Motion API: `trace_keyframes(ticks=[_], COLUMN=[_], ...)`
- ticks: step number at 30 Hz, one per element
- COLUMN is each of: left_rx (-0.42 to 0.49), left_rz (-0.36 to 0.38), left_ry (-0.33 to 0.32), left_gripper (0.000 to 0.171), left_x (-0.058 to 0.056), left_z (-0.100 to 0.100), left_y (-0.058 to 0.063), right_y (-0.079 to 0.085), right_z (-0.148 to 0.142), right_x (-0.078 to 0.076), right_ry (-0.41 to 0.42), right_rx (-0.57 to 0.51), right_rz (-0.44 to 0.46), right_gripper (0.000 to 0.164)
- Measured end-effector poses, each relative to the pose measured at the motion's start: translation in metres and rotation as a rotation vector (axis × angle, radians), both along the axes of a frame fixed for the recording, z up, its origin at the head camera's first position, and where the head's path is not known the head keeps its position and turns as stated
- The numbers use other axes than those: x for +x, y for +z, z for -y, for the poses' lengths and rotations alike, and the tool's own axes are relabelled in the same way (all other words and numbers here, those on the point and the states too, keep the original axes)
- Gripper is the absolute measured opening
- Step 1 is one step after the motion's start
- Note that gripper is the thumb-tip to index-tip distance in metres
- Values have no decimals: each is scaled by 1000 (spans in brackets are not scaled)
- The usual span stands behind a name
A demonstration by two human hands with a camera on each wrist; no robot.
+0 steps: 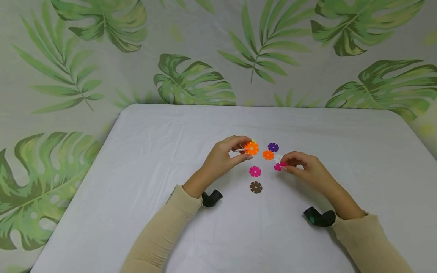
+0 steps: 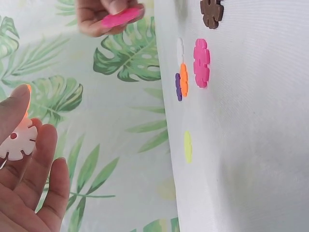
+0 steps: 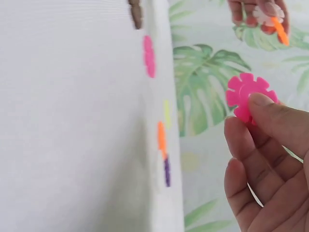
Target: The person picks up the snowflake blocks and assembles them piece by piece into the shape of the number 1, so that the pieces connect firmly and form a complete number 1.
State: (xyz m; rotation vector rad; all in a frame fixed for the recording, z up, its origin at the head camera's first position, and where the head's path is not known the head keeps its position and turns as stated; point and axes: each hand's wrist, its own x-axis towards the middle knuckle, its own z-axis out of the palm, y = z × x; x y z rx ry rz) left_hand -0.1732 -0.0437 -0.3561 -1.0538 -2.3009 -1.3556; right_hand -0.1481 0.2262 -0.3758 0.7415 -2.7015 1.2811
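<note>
My left hand (image 1: 223,153) pinches a white notched plastic disc (image 2: 21,142) with an orange notched disc (image 1: 252,148) set at an angle to it. They look joined, though the fingers hide where they meet. Over to the right, my right hand (image 1: 308,170) holds a pink notched disc (image 3: 244,94) between thumb and fingers, raised above the table. The two hands are apart, with loose discs on the table between and below them: a purple disc (image 1: 273,147), an orange disc (image 1: 268,155), a white disc (image 1: 278,158), a pink disc (image 1: 255,171) and a brown disc (image 1: 256,187).
A yellow-green disc (image 2: 188,146) lies farther back, mostly hidden behind the left hand's discs in the head view. White cloth covers the table (image 1: 153,159). Behind its far edge hangs a leaf-patterned backdrop (image 1: 194,81). Black wrist devices (image 1: 212,198) sit at both sleeves.
</note>
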Motion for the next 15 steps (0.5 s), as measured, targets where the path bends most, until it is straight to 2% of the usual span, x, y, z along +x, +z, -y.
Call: trace_keyframes(ticks=[6, 15], left_rx=[-11, -18], left_rz=[11, 28], left_ry=[1, -6], left_gripper=[41, 41], left_x=[1, 1], left_z=[1, -1], left_y=[0, 1], right_y=[15, 27], right_z=[9, 24], right_x=[-11, -19], right_ry=[-2, 9], right_rx=[-47, -121], right_rz=[-107, -160], right_gripper=[22, 21])
